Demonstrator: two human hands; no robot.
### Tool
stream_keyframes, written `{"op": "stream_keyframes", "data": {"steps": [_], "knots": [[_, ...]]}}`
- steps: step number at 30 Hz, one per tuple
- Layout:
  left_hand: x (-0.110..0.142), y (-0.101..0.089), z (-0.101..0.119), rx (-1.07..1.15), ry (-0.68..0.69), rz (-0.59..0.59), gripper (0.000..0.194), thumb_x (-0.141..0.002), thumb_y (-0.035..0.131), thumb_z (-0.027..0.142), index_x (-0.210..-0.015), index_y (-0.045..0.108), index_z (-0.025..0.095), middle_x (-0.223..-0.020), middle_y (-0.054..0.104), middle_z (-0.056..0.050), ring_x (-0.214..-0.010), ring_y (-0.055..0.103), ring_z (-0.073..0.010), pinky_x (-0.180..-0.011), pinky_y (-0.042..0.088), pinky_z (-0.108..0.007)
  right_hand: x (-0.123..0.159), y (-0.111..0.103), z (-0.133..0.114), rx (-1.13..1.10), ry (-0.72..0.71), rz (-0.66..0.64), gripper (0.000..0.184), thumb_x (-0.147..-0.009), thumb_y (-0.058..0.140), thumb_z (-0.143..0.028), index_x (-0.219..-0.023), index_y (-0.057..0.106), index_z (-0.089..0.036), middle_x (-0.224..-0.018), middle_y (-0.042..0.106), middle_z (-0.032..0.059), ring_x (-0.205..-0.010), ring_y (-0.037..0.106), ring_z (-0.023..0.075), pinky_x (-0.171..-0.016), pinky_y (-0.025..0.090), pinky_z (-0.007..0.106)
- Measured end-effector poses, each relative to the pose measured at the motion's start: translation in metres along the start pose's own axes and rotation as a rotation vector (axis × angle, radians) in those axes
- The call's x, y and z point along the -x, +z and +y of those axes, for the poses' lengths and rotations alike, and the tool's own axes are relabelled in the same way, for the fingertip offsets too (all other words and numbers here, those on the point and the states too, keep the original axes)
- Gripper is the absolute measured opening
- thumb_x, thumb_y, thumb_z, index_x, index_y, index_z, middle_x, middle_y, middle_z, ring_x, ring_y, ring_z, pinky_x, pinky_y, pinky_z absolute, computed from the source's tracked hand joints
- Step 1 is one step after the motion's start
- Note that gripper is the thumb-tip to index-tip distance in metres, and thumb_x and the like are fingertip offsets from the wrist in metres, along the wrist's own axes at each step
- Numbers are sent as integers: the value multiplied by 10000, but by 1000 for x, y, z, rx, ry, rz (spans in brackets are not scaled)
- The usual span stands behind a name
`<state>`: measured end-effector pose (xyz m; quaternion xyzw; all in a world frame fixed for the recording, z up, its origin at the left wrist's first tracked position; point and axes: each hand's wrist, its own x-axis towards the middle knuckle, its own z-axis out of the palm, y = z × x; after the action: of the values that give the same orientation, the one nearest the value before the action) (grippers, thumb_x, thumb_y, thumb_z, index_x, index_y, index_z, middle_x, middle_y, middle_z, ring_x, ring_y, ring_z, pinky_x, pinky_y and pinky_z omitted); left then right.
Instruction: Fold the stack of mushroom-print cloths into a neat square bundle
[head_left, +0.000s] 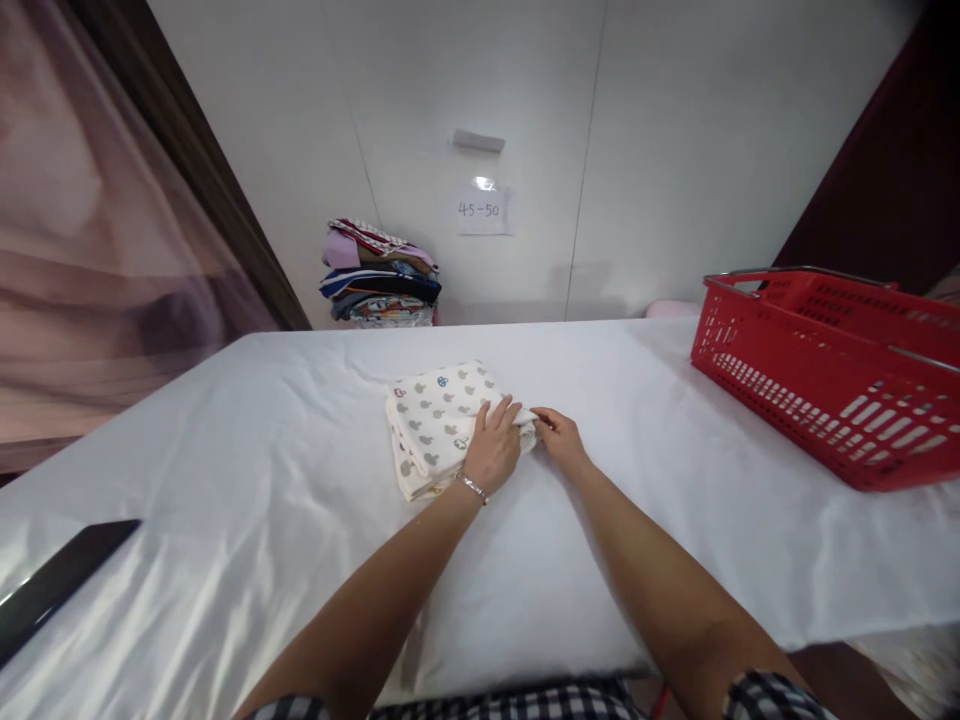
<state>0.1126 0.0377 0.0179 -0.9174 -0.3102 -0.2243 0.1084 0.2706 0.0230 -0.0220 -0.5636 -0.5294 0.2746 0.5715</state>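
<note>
A white cloth (435, 410) with grey, blue and red printed figures lies folded in layers on the white-covered table. My left hand (495, 445), a bracelet at its wrist, rests palm down on the cloth's right part with fingers stretched out. At the cloth's right edge, my right hand (559, 437) pinches a bit of the fabric between thumb and fingers. The fold under my left palm is partly hidden.
A red plastic basket (795, 400) with metal handles stands on the table (262, 430) at the right. A dark flat object (67, 570) lies at the left front. Behind the table rises a stack of folded clothes (382, 275) beside a white wall with a "45-50" paper (484, 211).
</note>
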Motion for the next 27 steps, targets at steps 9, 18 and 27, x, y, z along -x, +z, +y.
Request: {"op": "stream_keyframes", "data": {"steps": [9, 18, 27], "knots": [[13, -2, 0, -3, -10, 15, 264, -868, 373, 179, -908, 634, 176, -1337, 464, -56, -1319, 275, -229, -1104, 143, -501, 11, -6, -18, 203, -234, -87, 277, -789, 452, -237, -1007, 624, -233, -954, 642, 28, -835, 583, 161, -678, 471, 265], [13, -10, -2, 24, -89, 67, 218, -857, 420, 209, -861, 635, 175, -1331, 471, -65, -1308, 289, -246, -1085, 179, -500, 22, -8, -43, 466, -338, -224, 465, -749, 517, -205, -1211, 488, -252, -1126, 559, 45, -983, 535, 176, -757, 464, 271], [17, -10, 1, 70, -57, 43, 197, -860, 430, 209, -862, 627, 205, -1309, 492, -36, -1277, 340, -212, -1092, 168, -479, 31, 11, -40, 743, -211, -89, 481, -771, 463, -168, -1248, 437, -225, -1135, 545, 63, -991, 540, 187, -785, 452, 276]]}}
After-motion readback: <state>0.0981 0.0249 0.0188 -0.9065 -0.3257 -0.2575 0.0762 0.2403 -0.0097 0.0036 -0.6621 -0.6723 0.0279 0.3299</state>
